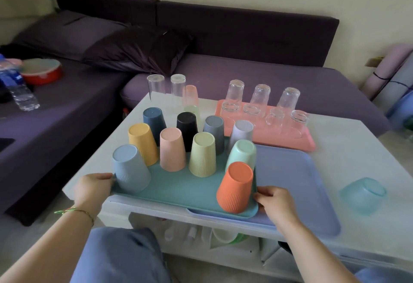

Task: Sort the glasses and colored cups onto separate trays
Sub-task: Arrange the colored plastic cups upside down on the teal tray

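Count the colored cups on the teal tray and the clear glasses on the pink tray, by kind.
Colored cups on the teal tray: 10
Clear glasses on the pink tray: 7
Total: 17

head view | looks forward-down, close over white table (348, 148) | single view

Ten colored cups (202, 157) stand upside down on a teal tray (178, 190) at lower center, overlapping a blue tray (297, 184). Seven clear glasses (263, 108) sit inverted on the pink tray (279, 135) at upper right.
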